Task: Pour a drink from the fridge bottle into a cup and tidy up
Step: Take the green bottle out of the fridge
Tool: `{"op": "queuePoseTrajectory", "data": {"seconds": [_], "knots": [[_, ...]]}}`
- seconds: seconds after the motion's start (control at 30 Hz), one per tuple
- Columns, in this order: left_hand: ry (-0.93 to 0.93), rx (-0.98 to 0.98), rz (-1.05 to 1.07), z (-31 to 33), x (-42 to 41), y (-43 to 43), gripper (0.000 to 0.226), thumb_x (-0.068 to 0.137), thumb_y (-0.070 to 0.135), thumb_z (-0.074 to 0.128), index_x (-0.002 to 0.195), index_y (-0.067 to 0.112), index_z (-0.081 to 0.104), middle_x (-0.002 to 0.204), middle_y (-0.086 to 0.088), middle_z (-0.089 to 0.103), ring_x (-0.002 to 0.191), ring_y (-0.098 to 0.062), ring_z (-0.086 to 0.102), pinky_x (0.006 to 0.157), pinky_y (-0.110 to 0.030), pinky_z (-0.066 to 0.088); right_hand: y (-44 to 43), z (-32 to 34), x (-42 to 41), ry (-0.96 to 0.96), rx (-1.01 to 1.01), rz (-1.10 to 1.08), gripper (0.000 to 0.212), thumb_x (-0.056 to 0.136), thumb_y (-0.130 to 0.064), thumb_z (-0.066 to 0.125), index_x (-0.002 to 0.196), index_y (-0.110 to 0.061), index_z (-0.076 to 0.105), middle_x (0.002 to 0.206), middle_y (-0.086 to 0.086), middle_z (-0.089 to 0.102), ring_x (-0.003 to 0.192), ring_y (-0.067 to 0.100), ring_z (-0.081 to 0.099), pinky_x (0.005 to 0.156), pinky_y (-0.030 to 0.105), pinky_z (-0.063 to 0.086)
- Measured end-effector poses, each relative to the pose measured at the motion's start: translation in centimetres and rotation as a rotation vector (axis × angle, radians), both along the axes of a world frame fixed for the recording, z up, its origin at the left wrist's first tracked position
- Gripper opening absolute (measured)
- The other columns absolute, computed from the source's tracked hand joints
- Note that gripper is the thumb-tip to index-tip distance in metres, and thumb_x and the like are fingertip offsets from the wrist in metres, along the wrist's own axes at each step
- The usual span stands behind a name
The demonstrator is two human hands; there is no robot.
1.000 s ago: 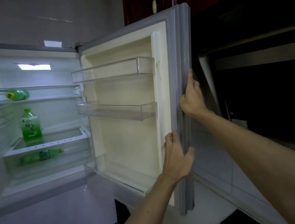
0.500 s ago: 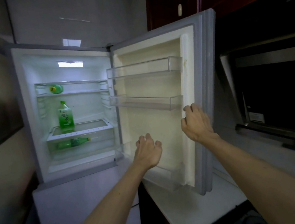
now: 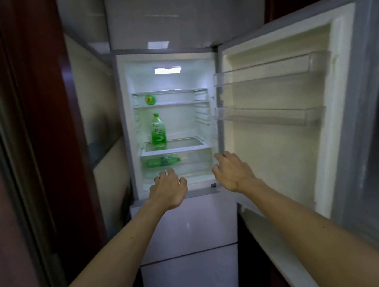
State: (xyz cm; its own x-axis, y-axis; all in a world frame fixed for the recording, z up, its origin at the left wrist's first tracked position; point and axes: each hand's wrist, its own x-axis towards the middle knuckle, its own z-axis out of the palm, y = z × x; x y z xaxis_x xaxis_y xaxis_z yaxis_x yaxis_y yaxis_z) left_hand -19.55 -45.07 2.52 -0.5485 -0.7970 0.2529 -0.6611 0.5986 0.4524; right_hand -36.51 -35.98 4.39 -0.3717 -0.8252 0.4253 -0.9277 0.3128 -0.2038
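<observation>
Head view looks straight into the open fridge (image 3: pixel 130 127), whose door (image 3: pixel 270 156) stands wide to the right with its two clear racks (image 3: pixel 270 68) bare. Both arms reach toward the lit compartment. The left hand (image 3: pixel 169 190) hangs in front of the lower edge, fingers loosely curled with nothing in them. The right hand (image 3: pixel 233 173) is beside it, nearer the hinge side, fingers relaxed and a little apart, also holding nothing. As far as I can tell, neither touches anything.

There are three green bottles inside. The upright bottle (image 3: pixel 157 130) stands on the glass shelf (image 3: pixel 183 143), left of centre, above and beyond the left hand. A second bottle (image 3: pixel 163 161) lies on its side in the clear drawer (image 3: pixel 193 158) under that shelf. A third bottle (image 3: pixel 150 99) lies end-on on the top shelf (image 3: pixel 170 102). No cup is in sight from here.

To my eye this is the very start of the job: the fridge is open and the reach for a bottle is under way, with nothing poured yet. The upright bottle looks the easiest pick. The next move calls for one hand to go up over the drawer front, wrap round the bottle's body below the neck, lift it off the shelf and draw it out without knocking the shelf above. The other hand is free for the door.
</observation>
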Motion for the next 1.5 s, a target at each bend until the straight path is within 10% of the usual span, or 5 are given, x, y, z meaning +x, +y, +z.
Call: {"op": "queuePoseTrajectory", "data": {"seconds": [1.5], "knots": [[-0.139, -0.01, 0.199, -1.7, -11.6, -30.5, 0.05, 0.099, 0.034, 0.031, 0.134, 0.001, 0.038, 0.136, -0.023, 0.041, 0.122, -0.036, 0.043, 0.101, -0.048, 0.04, -33.1, -3.8, -11.9, 0.028, 0.191, 0.15, 0.054, 0.102, -0.047, 0.025, 0.153, -0.029, 0.02, 0.152, 0.006, 0.037, 0.134, 0.033, 0.037, 0.103, 0.055, 0.038]]}}
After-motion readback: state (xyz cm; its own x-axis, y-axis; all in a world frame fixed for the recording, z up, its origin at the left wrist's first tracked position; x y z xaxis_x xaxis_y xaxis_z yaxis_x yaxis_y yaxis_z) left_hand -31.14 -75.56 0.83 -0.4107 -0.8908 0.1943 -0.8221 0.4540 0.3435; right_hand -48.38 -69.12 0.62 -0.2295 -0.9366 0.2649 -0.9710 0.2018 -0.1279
